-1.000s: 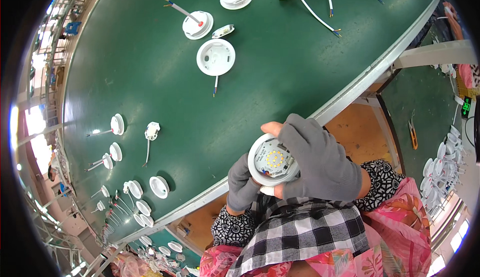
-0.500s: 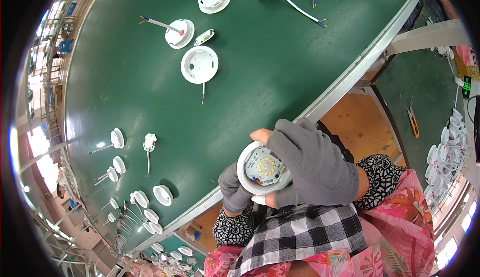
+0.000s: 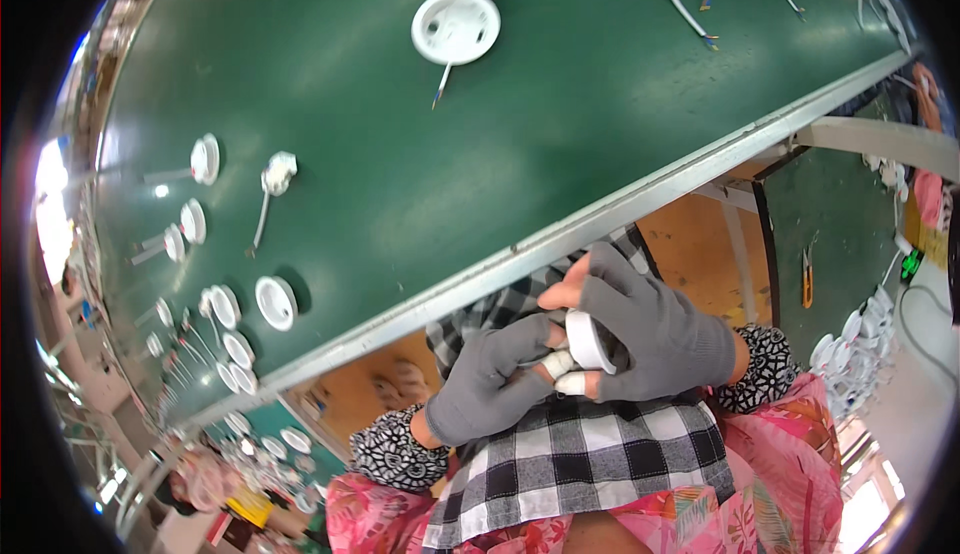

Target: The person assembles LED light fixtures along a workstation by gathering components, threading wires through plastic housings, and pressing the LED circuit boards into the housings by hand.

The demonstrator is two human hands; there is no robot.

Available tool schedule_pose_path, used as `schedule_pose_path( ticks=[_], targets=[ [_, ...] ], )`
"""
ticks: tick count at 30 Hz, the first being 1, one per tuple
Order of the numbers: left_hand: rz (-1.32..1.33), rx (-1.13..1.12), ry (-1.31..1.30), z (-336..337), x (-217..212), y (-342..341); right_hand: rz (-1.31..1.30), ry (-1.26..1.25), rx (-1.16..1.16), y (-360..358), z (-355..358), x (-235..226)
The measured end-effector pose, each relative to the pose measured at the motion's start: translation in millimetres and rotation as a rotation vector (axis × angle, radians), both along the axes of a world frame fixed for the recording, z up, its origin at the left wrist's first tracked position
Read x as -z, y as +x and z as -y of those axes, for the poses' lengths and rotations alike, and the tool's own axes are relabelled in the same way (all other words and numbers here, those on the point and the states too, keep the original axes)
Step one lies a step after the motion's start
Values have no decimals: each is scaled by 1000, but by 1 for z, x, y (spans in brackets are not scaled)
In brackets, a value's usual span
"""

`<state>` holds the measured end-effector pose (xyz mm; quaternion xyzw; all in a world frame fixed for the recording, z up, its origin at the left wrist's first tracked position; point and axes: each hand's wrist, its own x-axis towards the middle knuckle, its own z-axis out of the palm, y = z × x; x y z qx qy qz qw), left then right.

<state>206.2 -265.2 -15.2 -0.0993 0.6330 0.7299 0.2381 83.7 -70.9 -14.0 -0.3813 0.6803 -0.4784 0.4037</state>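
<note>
Over my lap, my right hand [image 3: 650,339], in a grey fingerless glove, grips a small white round LED lamp [image 3: 588,342] by its rim. The lamp is turned on its side, so its face is hidden. My left hand [image 3: 495,379], gloved alike, has its fingers curled with the tips drawn together close to the lamp's back; what they pinch, if anything, is hidden. White tape wraps fingertips on both hands. Beyond the bench edge, a white round housing [image 3: 455,29] with a short cable lies on the green bench [image 3: 400,174].
The bench's metal edge [image 3: 520,254] runs diagonally beyond my hands. More white lamp parts [image 3: 275,304] lie at the left, with cabled pieces [image 3: 685,4] at the far side. On another green surface at right are an orange cutter [image 3: 807,279] and heaped lamps [image 3: 850,354].
My left hand has come out from beneath the lamp to its left side. The lamp, earlier showing its yellow LED board, has been turned on edge. The view has shifted.
</note>
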Motion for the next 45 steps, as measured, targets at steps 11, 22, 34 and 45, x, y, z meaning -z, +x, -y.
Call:
schedule_pose_path(
  ticks=[11, 22, 34, 45],
  targets=[
    [208, -34, 219, -10, 1, 35, 680, -76, 267, 78, -12, 25],
    [147, -73, 106, -18, -6, 45, 1032, -218, 431, 92, -14, 40],
    [537, -150, 354, -9, -7, 27, 682, -122, 440, 83, -9, 42],
    [195, 82, 426, 34, 3, 21, 794, -159, 193, 32, -5, 14]
  ],
)
